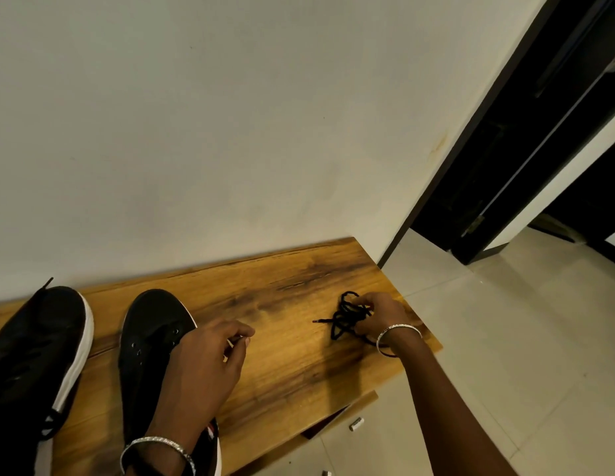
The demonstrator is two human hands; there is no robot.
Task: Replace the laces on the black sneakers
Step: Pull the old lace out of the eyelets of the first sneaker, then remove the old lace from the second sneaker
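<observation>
Lower left of frame: two black sneakers with white soles on a wooden bench top (292, 365), toes pointing toward the pale wall (230, 132) above.

Far-left sneaker (41, 345): partly cut off by the frame edge, with a dark lace end poking past its toe and another strand by its sole near the bottom edge.

Second sneaker (148, 324): just right of the first and apart from it, metal eyelets showing bare, rear half hidden under the forearm.

Left hand (210, 355), lower centre: over the second sneaker's opening, fingers curled, thumb tip against forefinger, with a thin pale sliver at the pinch. Unclear whether anything is held. Silver bangle (158, 444) at that wrist.

Right hand (378, 314), right of centre near the bench's right edge: fingers closed around a tangled black lace (347, 317) resting on the wood, one tipped end sticking out to the left and a loop trailing under the wrist. Second bangle (399, 331) on that wrist.

Right side of frame: pale tiled floor (505, 338) and a dark door frame (505, 132). Small white cylinder (356, 424) on the tiles below the bench edge.
</observation>
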